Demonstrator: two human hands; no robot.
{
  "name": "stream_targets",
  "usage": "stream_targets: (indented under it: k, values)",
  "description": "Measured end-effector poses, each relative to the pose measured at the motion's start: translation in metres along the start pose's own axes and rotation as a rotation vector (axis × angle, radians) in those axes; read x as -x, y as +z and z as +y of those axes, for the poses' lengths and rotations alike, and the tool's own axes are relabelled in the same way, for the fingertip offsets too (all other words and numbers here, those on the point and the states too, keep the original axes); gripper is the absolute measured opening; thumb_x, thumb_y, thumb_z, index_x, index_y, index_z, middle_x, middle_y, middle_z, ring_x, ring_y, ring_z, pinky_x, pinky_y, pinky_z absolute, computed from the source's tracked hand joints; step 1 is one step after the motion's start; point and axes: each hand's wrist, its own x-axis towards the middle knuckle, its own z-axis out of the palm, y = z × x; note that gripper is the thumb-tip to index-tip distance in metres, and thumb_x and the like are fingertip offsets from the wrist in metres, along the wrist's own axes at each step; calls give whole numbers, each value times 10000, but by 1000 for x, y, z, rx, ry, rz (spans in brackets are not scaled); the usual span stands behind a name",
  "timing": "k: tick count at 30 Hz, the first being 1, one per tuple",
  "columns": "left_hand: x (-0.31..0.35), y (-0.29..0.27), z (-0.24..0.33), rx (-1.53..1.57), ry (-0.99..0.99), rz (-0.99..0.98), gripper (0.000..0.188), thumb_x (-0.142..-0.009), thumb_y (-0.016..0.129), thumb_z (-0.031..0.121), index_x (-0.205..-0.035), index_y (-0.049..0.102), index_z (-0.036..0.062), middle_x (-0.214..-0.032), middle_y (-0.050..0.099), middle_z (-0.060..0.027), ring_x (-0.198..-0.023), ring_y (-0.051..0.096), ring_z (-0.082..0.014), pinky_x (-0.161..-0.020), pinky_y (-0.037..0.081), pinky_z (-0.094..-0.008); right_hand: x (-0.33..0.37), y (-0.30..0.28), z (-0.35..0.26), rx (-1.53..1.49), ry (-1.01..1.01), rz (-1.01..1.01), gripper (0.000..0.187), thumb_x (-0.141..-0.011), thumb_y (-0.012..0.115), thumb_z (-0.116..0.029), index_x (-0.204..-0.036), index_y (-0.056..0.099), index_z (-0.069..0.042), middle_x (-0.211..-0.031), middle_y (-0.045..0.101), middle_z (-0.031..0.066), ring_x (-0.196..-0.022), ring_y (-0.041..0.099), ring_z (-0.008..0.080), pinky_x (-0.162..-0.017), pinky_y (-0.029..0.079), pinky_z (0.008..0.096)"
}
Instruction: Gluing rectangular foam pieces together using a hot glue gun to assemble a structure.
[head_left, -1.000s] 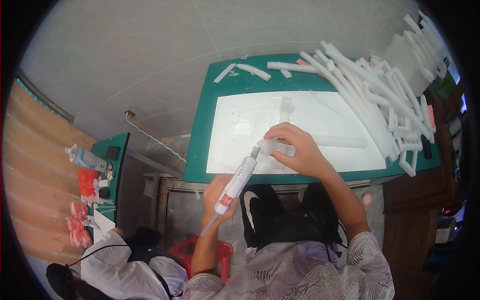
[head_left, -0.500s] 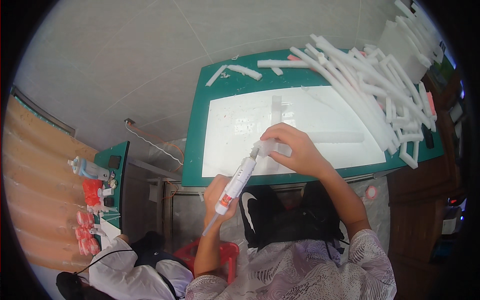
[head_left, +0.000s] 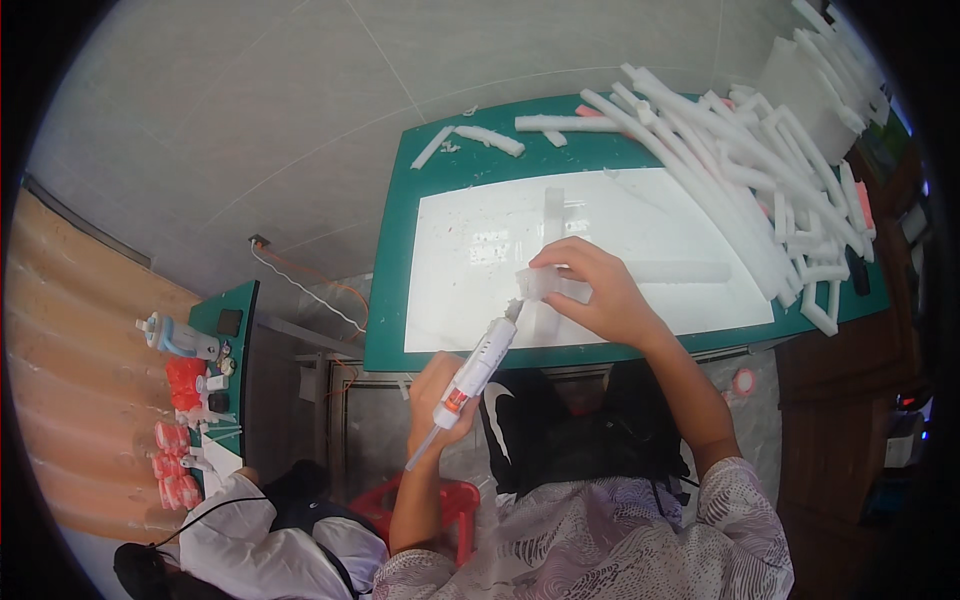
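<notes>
Pale, blocky foam piece (head_left: 537, 284) pinched at the fingertips of the right hand (head_left: 598, 292), back of hand up. Left hand (head_left: 434, 390) curled round smooth white glue gun (head_left: 481, 362), nozzle (head_left: 514, 310) near those fingertips.

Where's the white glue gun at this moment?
In the head view, the glue gun sits just below centre in the left hand, its nozzle pointing up and right, close to the foam piece in the right hand.

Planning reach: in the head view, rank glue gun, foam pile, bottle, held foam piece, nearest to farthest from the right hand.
1. Held foam piece, in right hand
2. Glue gun, in left hand
3. Foam pile, right side
4. Bottle, far left
</notes>
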Motion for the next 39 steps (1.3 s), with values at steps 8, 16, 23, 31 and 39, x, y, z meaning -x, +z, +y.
stream_targets:
  k: [8, 16, 23, 31, 39]
  values:
    - [-19, -7, -49, -127, -153, 43, 389, -726, 684, 10, -1106, 616, -40, -1120, 650, -222, -1027, 646, -388, -907, 509, -388, 15, -18, 2, -67, 145, -24, 443, -826, 689, -27, -1263, 636, -74, -1224, 599, 93, -1121, 591, 210, -913, 536, 322]
    - [-48, -11, -87, -117, -261, -138, 442, -723, 685, -2, -1153, 587, -39, -1283, 576, -212, -1086, 623, -356, -907, 512, -386, 38, -25, 17, -321, 333, 68, 369, -855, 698, -42, -1208, 591, -29, -1195, 614, 91, -1111, 591, 181, -941, 521, 328]
    - [-31, -5, -47, -419, -94, -32, 455, -791, 707, 32, -1221, 560, 8, -1257, 582, -164, -1110, 600, -294, -917, 496, -360, 49, -33, 36, -436, 356, 110, 249, -871, 686, -17, -1085, 559, -26, -1187, 610, 81, -1135, 563, 162, -948, 496, 311]
    - [-23, 93, 17, -224, -159, 44, 523, -799, 779, 209, -1193, 543, -40, -1163, 578, -217, -1079, 538, -384, -948, 420, -448, 57, -35, 37, -531, 324, 120, 281, -880, 661, 21, -1143, 565, 6, -1195, 601, 98, -1120, 567, 150, -959, 479, 290]
    - [-26, 116, 7, -205, -223, 125, 400, -785, 777, 136, -1090, 577, -30, -1020, 607, -186, -945, 580, -328, -831, 475, -396, 63, -52, 30, -525, 391, 62, 308, -844, 646, 86, -1132, 576, 2, -1272, 577, 129, -1154, 575, 185, -983, 473, 317]
